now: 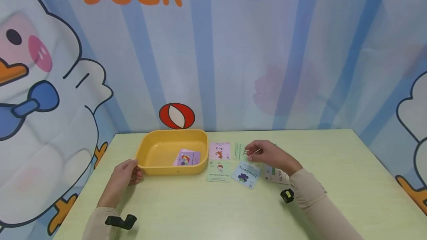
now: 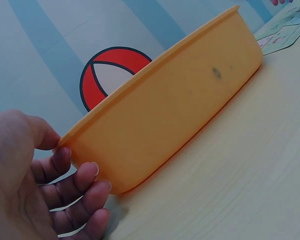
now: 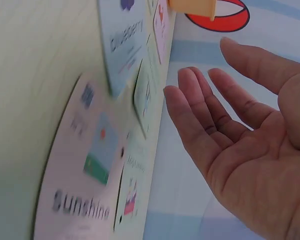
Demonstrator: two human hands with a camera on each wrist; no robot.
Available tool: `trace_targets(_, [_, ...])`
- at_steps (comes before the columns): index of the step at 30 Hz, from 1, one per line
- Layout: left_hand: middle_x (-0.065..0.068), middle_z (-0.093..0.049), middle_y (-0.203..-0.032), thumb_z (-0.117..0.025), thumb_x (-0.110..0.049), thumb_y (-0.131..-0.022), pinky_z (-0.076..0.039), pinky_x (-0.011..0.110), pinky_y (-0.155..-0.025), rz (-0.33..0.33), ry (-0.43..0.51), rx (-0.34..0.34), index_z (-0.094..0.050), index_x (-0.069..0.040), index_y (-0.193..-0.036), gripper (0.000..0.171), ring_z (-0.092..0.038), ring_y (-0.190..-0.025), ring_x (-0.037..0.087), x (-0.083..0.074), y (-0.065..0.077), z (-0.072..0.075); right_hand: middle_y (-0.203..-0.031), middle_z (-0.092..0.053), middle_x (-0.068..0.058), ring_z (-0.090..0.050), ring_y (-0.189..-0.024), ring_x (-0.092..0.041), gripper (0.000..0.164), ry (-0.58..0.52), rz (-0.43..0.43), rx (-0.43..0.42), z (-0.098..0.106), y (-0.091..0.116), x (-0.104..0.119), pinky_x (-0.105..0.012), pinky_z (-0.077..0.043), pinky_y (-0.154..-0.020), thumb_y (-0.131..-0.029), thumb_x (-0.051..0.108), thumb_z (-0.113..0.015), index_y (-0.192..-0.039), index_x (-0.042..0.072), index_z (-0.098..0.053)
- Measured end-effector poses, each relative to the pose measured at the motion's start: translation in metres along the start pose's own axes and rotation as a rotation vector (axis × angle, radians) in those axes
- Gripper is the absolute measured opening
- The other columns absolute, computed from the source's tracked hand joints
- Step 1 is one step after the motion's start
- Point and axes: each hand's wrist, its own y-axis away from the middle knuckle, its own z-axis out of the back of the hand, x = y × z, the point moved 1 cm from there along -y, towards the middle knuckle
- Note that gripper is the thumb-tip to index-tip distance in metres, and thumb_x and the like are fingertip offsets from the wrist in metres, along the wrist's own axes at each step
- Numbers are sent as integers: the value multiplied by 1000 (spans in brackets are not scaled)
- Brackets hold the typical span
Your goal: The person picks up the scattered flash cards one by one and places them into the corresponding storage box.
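Left-hand grip: the near-left corner of the yellow tray (image 1: 166,171) is pinched by the left hand (image 1: 125,175) between thumb and forefinger, the other fingers being bent beside its outer wall.
Right-hand grip: the right hand (image 1: 268,155) is held above the table (image 1: 200,210), well to the right of the tray, its thumb spread away from loosely bent fingers.
Behind the tray: a red-and-white ball (image 1: 176,116) is printed on the striped backdrop (image 1: 233,47); a white duck (image 1: 43,140) is pictured to the tray's left.
Inside the tray: a purple card (image 1: 189,158) is laid over a lilac card (image 1: 177,159) near the right end.
Right of the tray: the dog card (image 1: 219,151) and Lantern Festival card (image 1: 218,173) are set just beside it, the blueberry card (image 1: 247,174) farther off.
In the way: seen from the head, part of the green card (image 1: 238,151), past the dog card from the tray, is covered by the right hand; the sunshine card (image 1: 274,175), farther right of the tray, is partly hidden by the right wrist and sleeve (image 1: 310,188).
Things from the grips: the tray is touched by the left hand; the green card is placed tray-side of the right hand, apart from its fingers.
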Motion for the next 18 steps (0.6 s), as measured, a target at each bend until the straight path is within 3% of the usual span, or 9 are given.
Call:
trace_targets(8, [5, -62, -88, -37, -37, -110, -54, 25, -72, -8, 4, 9, -55, -1, -107, 41, -61, -80, 18, -1, 1, 0, -126, -64, -17, -62, -116, -30, 46, 84, -15, 20, 19, 19, -17, -45, -50, -98, -91, 9, -74, -133, -1, -58])
trace_targets(18, [5, -63, -90, -36, -38, -110, -55, 26, -74, -4, -15, -2, -55, 0, -107, 42, -62, -81, 18, -1, 1, -1, -127, -64, -15, -58, -118, -31, 51, 144, -80, -36, 35, 37, -32, -48, -46, -102, -86, 8, -79, -133, -1, -59])
